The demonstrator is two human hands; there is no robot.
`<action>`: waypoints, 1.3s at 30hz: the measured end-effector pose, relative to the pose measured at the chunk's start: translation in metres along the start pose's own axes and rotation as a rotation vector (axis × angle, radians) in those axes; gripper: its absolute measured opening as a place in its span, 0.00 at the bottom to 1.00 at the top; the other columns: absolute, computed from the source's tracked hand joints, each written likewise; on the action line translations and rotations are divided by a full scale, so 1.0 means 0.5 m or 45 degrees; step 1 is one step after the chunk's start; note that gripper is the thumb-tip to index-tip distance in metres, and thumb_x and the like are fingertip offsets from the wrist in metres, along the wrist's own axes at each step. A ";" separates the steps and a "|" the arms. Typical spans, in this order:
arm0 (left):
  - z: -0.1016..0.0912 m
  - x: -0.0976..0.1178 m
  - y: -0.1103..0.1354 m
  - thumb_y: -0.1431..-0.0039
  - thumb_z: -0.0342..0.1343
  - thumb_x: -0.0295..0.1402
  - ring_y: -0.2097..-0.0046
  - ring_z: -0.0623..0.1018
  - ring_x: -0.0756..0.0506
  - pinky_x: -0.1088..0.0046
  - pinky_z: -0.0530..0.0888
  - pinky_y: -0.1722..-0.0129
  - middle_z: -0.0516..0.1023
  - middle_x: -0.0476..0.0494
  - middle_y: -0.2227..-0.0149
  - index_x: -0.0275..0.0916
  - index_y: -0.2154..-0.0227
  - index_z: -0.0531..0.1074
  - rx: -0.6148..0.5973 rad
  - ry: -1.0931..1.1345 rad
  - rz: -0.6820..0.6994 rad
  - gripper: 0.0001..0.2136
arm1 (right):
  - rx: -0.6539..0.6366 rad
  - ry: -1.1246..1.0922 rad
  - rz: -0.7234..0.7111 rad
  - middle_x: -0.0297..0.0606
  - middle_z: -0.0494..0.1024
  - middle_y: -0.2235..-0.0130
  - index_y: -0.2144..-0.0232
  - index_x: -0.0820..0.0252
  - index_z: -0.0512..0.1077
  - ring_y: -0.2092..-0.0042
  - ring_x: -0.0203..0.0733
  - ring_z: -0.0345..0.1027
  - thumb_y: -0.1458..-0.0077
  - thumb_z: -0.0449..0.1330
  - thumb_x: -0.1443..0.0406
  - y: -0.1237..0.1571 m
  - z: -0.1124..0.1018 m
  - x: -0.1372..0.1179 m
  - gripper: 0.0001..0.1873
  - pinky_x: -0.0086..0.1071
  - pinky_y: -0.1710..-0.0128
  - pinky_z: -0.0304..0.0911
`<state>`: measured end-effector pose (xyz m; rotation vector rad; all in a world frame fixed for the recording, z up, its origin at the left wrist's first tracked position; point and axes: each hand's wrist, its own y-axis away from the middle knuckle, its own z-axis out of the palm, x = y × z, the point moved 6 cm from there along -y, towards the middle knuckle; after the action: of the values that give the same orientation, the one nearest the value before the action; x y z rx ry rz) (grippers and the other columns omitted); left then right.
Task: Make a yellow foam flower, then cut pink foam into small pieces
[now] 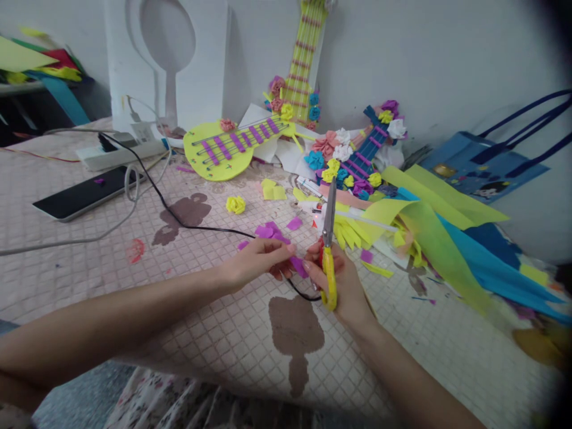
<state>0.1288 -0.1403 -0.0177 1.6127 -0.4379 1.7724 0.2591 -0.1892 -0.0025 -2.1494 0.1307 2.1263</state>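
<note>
My left hand [259, 260] pinches a small purple paper piece [297, 265] at the middle of the table. My right hand [342, 285] touches the same piece with its fingertips and is closed round scissors [329, 235] with yellow and red handles; the blades are together and point away from me. More purple paper scraps [270, 232] lie just beyond my left hand.
Paper guitars [232, 146] decorated with paper flowers lean at the back wall. Yellow, green and blue paper sheets [440, 238] pile up at right. A phone [84, 193], power strip [120, 154] and black cable [179, 217] lie at left. A blue bag [482, 164] stands far right.
</note>
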 end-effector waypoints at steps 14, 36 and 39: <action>0.002 0.006 0.006 0.43 0.56 0.36 0.74 0.72 0.53 0.76 0.68 0.70 0.75 0.48 0.76 0.34 0.75 0.70 0.015 -0.036 0.036 0.11 | 0.016 0.040 -0.044 0.29 0.66 0.72 0.67 0.56 0.65 0.76 0.30 0.57 0.56 0.66 0.62 0.000 -0.001 -0.003 0.15 0.25 0.81 0.50; 0.006 0.000 0.003 0.48 0.60 0.36 0.76 0.71 0.54 0.78 0.67 0.74 0.72 0.50 0.79 0.33 0.76 0.68 -0.045 -0.118 0.054 0.11 | -0.023 0.012 0.023 0.28 0.68 0.73 0.68 0.56 0.65 0.77 0.30 0.57 0.59 0.68 0.61 0.001 0.007 0.002 0.17 0.25 0.81 0.52; 0.012 -0.008 0.003 0.48 0.60 0.38 0.75 0.72 0.53 0.77 0.70 0.73 0.73 0.49 0.77 0.32 0.74 0.70 -0.120 -0.141 0.029 0.12 | -0.020 0.001 0.018 0.29 0.69 0.72 0.68 0.56 0.65 0.77 0.31 0.57 0.57 0.67 0.61 0.001 0.007 -0.003 0.16 0.26 0.81 0.51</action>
<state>0.1324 -0.1464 -0.0204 1.6497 -0.5849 1.6590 0.2553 -0.1894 -0.0012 -2.1643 0.1303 2.1415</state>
